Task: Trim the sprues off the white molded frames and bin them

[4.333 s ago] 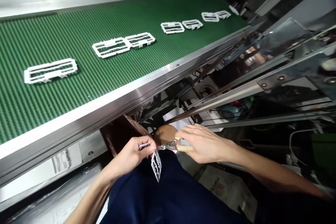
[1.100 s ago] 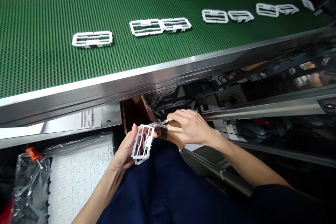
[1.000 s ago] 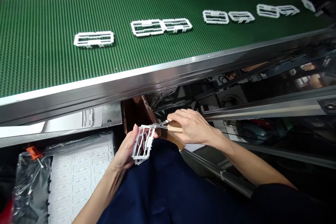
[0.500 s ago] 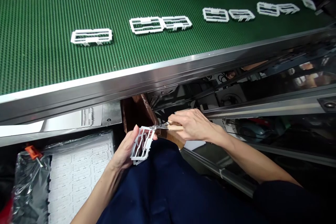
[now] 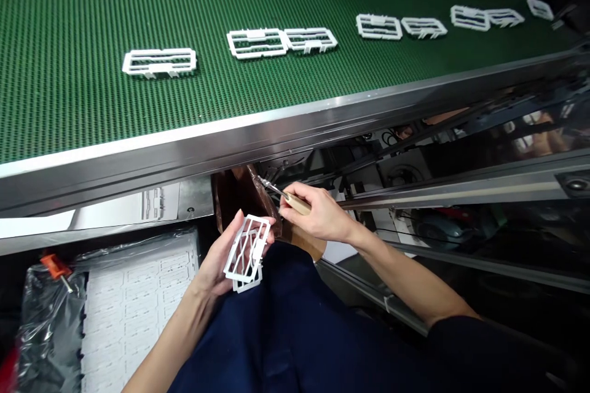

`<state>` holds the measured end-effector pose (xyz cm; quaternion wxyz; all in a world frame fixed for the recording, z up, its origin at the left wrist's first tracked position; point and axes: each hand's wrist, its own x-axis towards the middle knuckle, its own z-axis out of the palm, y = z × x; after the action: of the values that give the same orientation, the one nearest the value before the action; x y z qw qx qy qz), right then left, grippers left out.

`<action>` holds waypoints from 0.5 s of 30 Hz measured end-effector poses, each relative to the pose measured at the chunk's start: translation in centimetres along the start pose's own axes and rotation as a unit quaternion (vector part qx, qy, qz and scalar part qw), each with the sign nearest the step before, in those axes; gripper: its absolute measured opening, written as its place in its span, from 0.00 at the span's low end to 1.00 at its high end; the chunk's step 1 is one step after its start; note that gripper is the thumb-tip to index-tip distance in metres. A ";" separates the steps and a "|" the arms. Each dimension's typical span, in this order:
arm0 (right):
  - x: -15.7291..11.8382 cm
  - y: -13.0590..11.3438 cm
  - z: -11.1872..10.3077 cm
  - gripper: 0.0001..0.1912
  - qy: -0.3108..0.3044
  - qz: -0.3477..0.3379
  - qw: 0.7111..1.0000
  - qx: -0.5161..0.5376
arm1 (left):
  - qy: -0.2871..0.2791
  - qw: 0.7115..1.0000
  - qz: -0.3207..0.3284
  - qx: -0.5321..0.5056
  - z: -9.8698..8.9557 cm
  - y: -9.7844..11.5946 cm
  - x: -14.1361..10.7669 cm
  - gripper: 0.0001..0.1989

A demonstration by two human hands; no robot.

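Observation:
My left hand [image 5: 219, 261] is closed on white plastic frames [image 5: 247, 249], with what looks like two of them overlapping, one behind the other. In my right hand [image 5: 318, 212] is a pair of nippers [image 5: 297, 203] with beige handles. Their metal jaws point up and left, over the edge of a brown plastic-lined bin [image 5: 239, 196], apart from the frames. Farther up, similar white frames [image 5: 160, 62] lie singly and in pairs on the green conveyor belt [image 5: 92, 110].
A metal rail [image 5: 276, 129] edges the conveyor in front of me. At lower left, a plastic-lined box holds rows of white frames [image 5: 133, 307], beside an orange-handled tool [image 5: 56, 266]. A printed sheet [image 5: 124, 209] lies under the rail. Metal bars [image 5: 461, 193] run along the right.
My right hand has drawn the nippers away from the frames and up over the bin. The frames in my left hand have turned slightly and spread apart.

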<state>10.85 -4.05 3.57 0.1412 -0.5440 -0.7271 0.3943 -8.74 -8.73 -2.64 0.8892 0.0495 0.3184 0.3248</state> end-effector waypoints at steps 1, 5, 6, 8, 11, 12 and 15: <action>0.2 -0.3 0.0 0.07 -0.014 -0.014 1.000 0.006 | 0.009 1.000 -0.007 0.007 0.1 0.0 0.0 0.22; 0.8 -1.4 -0.3 0.06 -0.027 -0.031 0.999 -0.007 | 0.042 0.998 -0.016 0.048 1.0 0.1 0.0 0.20; 0.9 -1.5 -0.3 0.06 -0.027 -0.032 0.999 -0.010 | 0.046 0.997 -0.017 0.061 1.2 0.1 -0.1 0.20; 1.3 -1.9 -0.2 0.05 -0.048 -0.050 0.998 -0.011 | 0.053 0.995 -0.018 0.086 1.5 0.3 -0.1 0.19; 1.9 -2.3 -0.2 0.07 -0.096 -0.083 0.992 -0.019 | 0.054 0.991 -0.029 0.117 1.9 0.5 -0.2 0.20; 2.0 -2.4 -0.3 0.07 -0.104 -0.087 0.990 -0.023 | 0.053 0.990 -0.032 0.124 1.9 0.6 -0.2 0.20; 2.4 -2.6 -0.5 0.07 -0.115 -0.087 0.989 -0.037 | 0.047 0.989 -0.039 0.133 1.9 0.9 -0.3 0.20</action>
<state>8.48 -1.90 5.20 0.0698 -0.4345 -0.7973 0.4131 -8.24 -7.97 -0.72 0.8707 0.1396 0.4023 0.2462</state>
